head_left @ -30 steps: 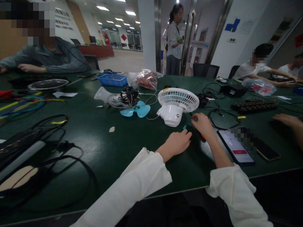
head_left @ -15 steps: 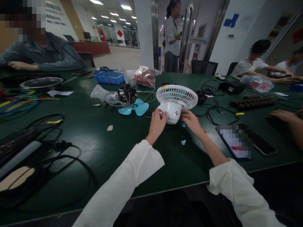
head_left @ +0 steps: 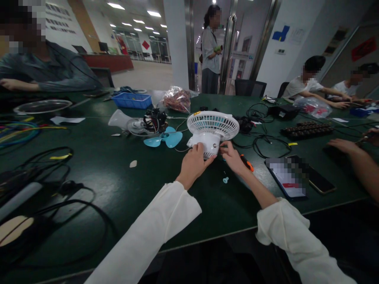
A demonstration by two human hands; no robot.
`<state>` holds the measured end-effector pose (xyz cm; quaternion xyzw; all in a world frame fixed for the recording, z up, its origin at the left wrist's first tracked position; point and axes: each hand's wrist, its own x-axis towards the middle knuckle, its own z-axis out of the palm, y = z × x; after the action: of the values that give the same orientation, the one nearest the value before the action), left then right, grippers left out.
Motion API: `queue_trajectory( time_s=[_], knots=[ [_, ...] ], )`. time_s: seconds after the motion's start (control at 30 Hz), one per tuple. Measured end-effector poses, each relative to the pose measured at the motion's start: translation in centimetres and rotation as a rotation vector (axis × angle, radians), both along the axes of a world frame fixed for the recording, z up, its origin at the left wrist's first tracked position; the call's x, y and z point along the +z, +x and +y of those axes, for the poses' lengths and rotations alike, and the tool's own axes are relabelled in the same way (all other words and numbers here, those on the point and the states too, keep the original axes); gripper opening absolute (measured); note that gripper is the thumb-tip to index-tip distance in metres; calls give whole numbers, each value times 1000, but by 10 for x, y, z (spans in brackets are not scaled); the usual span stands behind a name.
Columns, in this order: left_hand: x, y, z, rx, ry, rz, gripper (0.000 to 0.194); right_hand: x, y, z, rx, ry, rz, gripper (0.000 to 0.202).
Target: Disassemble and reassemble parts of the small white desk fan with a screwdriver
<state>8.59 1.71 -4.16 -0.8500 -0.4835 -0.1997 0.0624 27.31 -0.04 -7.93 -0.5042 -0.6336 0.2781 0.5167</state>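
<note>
A small white fan housing (head_left: 212, 130) with a round grille lies on the green table (head_left: 124, 185). My left hand (head_left: 194, 162) grips its motor casing from the near left. My right hand (head_left: 232, 157) holds the casing's right side with fingertips. A small blue knob (head_left: 225, 180) lies on the table just in front of my right wrist. An orange-handled tool (head_left: 246, 162) rests to the right of that hand. Left of the fan lie a blue fan blade (head_left: 163, 139) and a taken-apart motor with a clear base (head_left: 142, 123).
Two phones (head_left: 299, 179) lie at the right. Black cables (head_left: 263, 144) sprawl behind the fan and at the near left (head_left: 59, 189). A blue basket (head_left: 132, 100), a plastic bag (head_left: 177, 99) and a metal dish (head_left: 41, 106) stand farther back. Other people sit around the table.
Both hands left the small blue parts on the table and took hold of the fan's casing. The fan now sits slightly closer to me, and the orange tool is uncovered.
</note>
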Motion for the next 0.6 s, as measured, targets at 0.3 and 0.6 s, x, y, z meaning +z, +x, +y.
queue_trajectory(
  time_s=[0.3, 0.6],
  knots=[
    [4, -34, -27, 66, 27, 57, 54, 20, -20, -22, 164, 37, -230, 40],
    [4, -48, -34, 84, -14, 10, 40, 47, -25, -41, 92, -43, -134, 37]
  ],
)
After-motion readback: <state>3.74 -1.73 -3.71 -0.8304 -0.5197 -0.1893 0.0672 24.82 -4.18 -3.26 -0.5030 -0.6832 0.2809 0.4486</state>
